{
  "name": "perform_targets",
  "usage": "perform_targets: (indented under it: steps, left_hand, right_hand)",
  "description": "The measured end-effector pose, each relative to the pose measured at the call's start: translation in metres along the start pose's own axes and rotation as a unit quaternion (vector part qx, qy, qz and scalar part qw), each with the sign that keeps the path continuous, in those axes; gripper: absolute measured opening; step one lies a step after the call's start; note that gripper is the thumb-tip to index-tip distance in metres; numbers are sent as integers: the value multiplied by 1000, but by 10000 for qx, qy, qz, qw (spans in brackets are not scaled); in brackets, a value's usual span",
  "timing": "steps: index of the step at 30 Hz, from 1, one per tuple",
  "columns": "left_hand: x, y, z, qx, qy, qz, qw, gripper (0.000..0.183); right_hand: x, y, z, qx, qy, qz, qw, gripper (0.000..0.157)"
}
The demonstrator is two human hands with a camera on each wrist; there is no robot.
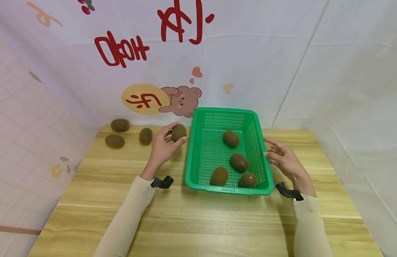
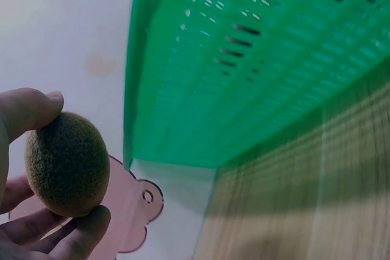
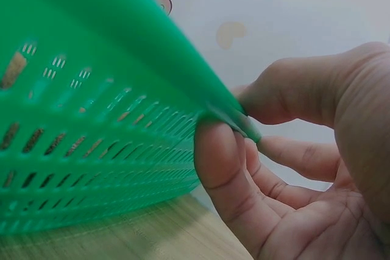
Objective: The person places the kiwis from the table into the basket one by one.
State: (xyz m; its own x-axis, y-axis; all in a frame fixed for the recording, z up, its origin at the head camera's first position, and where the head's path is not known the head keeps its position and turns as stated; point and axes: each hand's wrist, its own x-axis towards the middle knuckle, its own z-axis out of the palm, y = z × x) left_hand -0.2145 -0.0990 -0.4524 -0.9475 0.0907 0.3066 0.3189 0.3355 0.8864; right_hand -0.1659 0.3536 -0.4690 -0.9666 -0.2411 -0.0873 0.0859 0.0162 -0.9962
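My left hand [image 1: 163,148] holds a brown fuzzy kiwi [image 1: 179,133] between thumb and fingers, just left of the basket and above the table. In the left wrist view the kiwi [image 2: 68,164] is close to the basket's side wall but apart from it. A green perforated plastic basket [image 1: 192,157] stands on the table. Several kiwis lie inside, among them one kiwi [image 1: 231,138] towards the back and another kiwi [image 1: 219,176] near the front. On the basket's right rim, my right hand [image 1: 285,160] pinches the edge, as the right wrist view shows.
Left of my left hand, three more kiwis lie on the wooden table [image 1: 192,228]: a single kiwi [image 1: 145,136] and a pair with one kiwi [image 1: 120,125] behind another kiwi [image 1: 115,141]. A printed white cloth [image 1: 249,60] hangs behind the table's back edge.
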Motion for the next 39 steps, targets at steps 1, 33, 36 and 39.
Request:
perform_targets:
  steps: [1,33,36,39]
  left_hand:
    - [0,3,0,-24,-4,28,10000,62]
    - [-3,51,30,-84,-644,801,9947,62]
    - [-4,54,32,-59,-772,881,9931,61]
    - [-5,58,33,77,-913,909,9916,61]
  right_hand:
    - [0,0,0,14,-11,-10,10000,72]
    - [-1,-2,1,-53,59,89,9999,72]
    - [-1,-2,1,-54,67,93,9999,72]
    - [-1,-1,1,-13,57,75,10000,72]
